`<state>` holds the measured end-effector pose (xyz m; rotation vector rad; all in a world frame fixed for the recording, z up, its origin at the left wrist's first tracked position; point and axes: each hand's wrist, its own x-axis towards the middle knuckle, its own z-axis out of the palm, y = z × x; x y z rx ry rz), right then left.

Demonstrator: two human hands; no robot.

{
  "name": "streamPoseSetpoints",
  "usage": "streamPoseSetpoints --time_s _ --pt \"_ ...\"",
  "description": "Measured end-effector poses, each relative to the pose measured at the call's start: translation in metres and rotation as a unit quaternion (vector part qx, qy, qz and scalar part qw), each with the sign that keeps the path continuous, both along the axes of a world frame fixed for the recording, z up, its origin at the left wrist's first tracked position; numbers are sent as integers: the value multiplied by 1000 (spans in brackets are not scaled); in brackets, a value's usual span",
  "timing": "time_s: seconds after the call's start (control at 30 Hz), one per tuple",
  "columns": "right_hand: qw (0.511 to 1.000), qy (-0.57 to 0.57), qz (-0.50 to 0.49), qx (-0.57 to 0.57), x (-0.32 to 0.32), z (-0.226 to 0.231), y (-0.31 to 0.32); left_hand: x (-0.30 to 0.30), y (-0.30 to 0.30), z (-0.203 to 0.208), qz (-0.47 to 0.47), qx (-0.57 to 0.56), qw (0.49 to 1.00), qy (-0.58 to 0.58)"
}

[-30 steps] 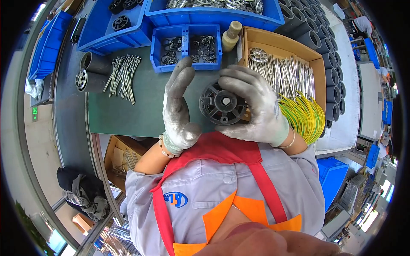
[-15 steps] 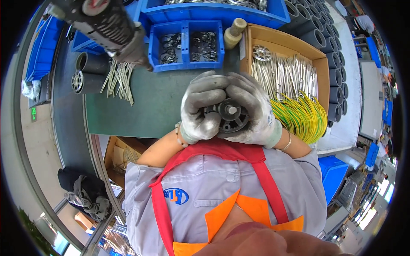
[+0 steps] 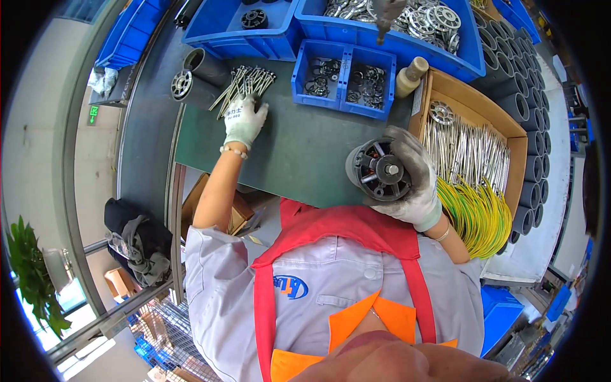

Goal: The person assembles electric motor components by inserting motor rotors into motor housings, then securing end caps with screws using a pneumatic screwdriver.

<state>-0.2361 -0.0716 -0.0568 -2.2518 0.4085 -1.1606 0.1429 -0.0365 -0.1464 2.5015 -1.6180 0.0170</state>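
Observation:
My right hand [image 3: 414,175], in a grey-and-white glove, is wrapped around the right side of a black cylindrical motor [image 3: 382,170]. The motor's spoked end cover and central shaft face up, with reddish parts showing through its gaps. My left hand [image 3: 245,121], gloved alike, reaches to the near end of a pile of long silver screws [image 3: 250,83] on the green work surface. Its thumb stands apart to the right; the fingertips lie at the screws and are partly hidden.
Left of the screws lie dark grey tubes [image 3: 207,67] and a silver spoked disc [image 3: 181,84]. A blue two-part bin [image 3: 344,105] holds rings. A cardboard box [image 3: 515,143] holds metal rods beside yellow-green wires [image 3: 474,216]. A power tool's tip [image 3: 382,28] hangs above the bins.
My left hand has let go of the motor and moved left and forward to the screws. The right hand keeps the motor, now further right in view. The view has shifted.

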Motion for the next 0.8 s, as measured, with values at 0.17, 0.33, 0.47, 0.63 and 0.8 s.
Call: streamPoseSetpoints --time_s 0.17,0.33,0.47,0.63,0.8 --pt "998 39 2 46 -8 5 1 22 -13 -13 14 68 997 44" --pt "987 133 11 86 -24 28 -5 25 -24 -5 84 117 988 47" --pt "980 0 -49 195 -60 43 -20 23 -28 1 51 149 988 12" --pt "919 -235 -234 213 -123 52 -69 18 0 18 98 -154 886 427" --pt "856 382 -293 190 -160 -22 -96 -72 16 85 -24 -330 754 568"
